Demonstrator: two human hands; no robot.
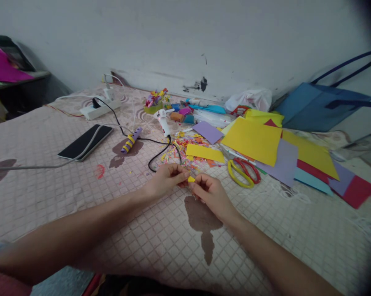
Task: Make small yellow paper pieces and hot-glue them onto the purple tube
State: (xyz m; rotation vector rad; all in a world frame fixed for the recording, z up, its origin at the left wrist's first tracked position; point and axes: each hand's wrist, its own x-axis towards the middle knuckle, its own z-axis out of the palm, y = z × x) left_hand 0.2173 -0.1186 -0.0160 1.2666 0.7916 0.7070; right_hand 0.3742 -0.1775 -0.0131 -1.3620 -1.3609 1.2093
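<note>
A small piece of yellow paper (191,179) is pinched between my two hands, low over the patterned cloth. My left hand (170,179) grips its left end with thumb and fingers closed. On its other end, my right hand (212,193) has thumb and fingertips pressed together. Most of the piece is hidden by the fingers. Just beyond my hands lie a yellow paper strip (205,153) and scattered coloured paper scraps (185,142). Scissors with yellow and red handles (241,174) rest to the right of my right hand.
A white glue gun (162,123) stands behind my hands, its black cord looping near them. At left are a phone (86,142), a purple roll with yellow bands (131,140) and a power strip (100,109). Coloured sheets (253,139) and a blue bag (321,107) occupy the right.
</note>
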